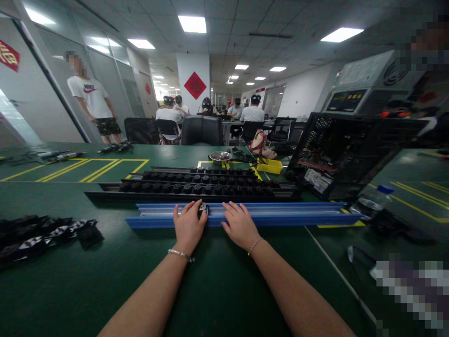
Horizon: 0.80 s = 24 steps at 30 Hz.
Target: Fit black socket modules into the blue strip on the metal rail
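Both my hands rest on a long blue rail (280, 213) lying across the green table (217, 281). My left hand (188, 224) has its fingers curled over a small black part (202, 209) that sits on the rail. My right hand (239, 223) lies just right of it, fingers spread flat on the rail and holding nothing. Behind the blue rail lie two black rails (196, 187) filled with several black parts.
A heap of black parts (45, 234) lies at the left. An open black computer case (347, 154) stands at the right, with a yellow bin (269, 165) and a metal bowl (220, 157) behind. A water bottle (372, 202) lies near the rail's right end. People sit and stand in the background.
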Tool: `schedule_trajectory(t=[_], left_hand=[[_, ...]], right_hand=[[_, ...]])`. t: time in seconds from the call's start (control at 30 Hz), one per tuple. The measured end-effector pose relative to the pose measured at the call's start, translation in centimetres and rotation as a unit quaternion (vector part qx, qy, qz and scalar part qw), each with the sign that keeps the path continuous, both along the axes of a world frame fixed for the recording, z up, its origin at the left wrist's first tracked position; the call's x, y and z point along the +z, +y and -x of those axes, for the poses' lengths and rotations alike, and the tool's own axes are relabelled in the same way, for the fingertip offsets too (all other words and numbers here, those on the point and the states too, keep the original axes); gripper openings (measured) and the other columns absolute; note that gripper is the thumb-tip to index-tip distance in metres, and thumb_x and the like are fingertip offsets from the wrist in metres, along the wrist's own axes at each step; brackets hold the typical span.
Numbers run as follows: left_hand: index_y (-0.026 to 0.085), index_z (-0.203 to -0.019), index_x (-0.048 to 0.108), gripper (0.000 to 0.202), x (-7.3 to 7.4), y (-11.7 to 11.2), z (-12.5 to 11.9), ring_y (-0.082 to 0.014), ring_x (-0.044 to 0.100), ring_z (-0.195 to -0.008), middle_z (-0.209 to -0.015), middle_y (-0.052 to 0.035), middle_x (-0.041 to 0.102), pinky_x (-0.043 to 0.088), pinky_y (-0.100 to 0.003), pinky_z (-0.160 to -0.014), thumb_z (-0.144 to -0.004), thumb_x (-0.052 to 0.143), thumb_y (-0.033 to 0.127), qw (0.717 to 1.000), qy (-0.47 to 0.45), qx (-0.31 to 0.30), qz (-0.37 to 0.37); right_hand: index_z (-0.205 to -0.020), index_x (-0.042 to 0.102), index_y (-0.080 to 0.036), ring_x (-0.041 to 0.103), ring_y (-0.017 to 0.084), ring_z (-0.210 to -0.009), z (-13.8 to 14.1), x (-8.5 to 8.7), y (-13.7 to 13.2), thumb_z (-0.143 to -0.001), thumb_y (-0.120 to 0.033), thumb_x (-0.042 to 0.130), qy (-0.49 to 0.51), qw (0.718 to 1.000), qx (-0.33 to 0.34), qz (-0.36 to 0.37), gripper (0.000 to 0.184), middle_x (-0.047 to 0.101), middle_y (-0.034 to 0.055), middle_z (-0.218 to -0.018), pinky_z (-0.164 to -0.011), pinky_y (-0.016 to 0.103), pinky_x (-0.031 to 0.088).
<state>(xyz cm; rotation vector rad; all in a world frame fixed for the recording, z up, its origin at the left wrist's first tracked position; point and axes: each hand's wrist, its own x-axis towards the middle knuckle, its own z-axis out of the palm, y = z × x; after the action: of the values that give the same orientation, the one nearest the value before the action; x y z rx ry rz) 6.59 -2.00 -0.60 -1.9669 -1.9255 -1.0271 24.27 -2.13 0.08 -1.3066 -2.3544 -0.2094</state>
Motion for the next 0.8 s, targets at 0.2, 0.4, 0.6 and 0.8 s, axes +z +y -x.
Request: schedule_trajectory(t=[0.2,0.4,0.6,0.8], left_hand=[[0.023,-0.116,0.058,0.038,0.1,0.0,0.4,-0.0214,0.054,-0.114,-0.113,-0.0094,0.066,0.009,-0.050,-0.111,-0.084,0.044,0.035,1.000,-0.009,0.015,0.006],[0.023,-0.116,0.059,0.038,0.3,0.1,0.8,-0.0224,0.053,-0.116,-0.114,-0.0098,0.065,0.008,-0.053,-0.111,-0.083,0.045,0.035,0.999,-0.024,0.024,0.020],[0.023,-0.116,0.059,0.038,0.4,0.2,1.2,-0.0234,0.053,-0.115,-0.116,-0.0097,0.064,0.006,-0.054,-0.110,-0.083,0.045,0.035,0.999,-0.031,0.029,0.026],[0.022,-0.116,0.058,0.038,0.1,0.3,1.6,-0.0218,0.053,-0.115,-0.118,-0.0100,0.063,0.013,-0.048,-0.110,-0.083,0.044,0.035,0.999,-0.029,0.027,0.022]], right_hand=[[-0.098,0.061,-0.018,0.040,0.025,-0.126,-0.1,-0.1,0.2,-0.083,-0.026,0.055,0.001,1.000,0.005,-0.007,0.018,0.050,0.0076,-0.134,-0.105,0.048,0.029],[-0.098,0.062,-0.016,0.042,0.025,-0.125,-0.2,-0.1,0.3,-0.083,-0.023,0.055,0.006,1.000,0.009,-0.010,0.018,0.051,0.0095,-0.133,-0.106,0.045,0.031],[-0.097,0.062,-0.016,0.043,0.026,-0.125,-0.2,-0.3,0.5,-0.082,-0.023,0.056,0.010,1.000,0.017,-0.020,0.017,0.051,0.0101,-0.132,-0.106,0.046,0.032],[-0.097,0.062,-0.015,0.043,0.027,-0.124,-0.2,-0.4,0.5,-0.082,-0.022,0.056,0.012,0.999,0.018,-0.024,0.018,0.052,0.0104,-0.132,-0.106,0.046,0.032]])
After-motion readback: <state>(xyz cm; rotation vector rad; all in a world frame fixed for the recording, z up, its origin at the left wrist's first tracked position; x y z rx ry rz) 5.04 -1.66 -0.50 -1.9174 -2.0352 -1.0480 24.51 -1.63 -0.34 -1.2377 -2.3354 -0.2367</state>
